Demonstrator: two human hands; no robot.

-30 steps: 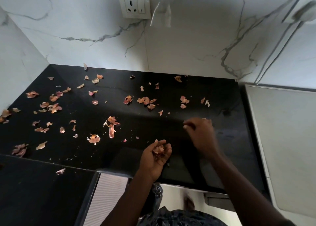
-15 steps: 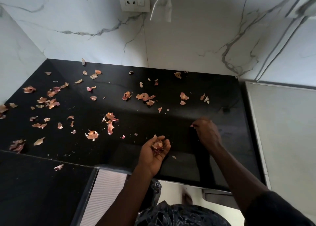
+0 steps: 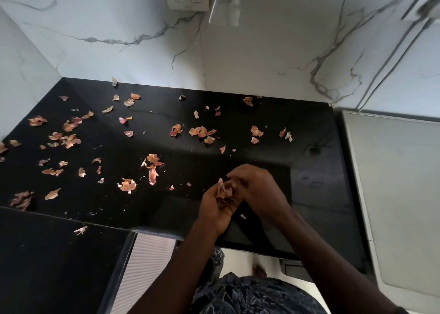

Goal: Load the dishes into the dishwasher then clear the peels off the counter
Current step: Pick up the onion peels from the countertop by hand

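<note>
Marble wall backs a black bench scattered with onion peels. My left hand cups a clump of them; my right hand curls over it, pinch unclear. I'd hold that cup level and gather big clusters first.

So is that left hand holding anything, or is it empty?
Holding something: the left hand is cupped palm-up round a clump of peels, with the right hand close against them.

Glossy black stone counter reflects light; papery, dry orange-brown onion peels lie crinkled on it. Polished white grey-veined marble wall behind.
</note>
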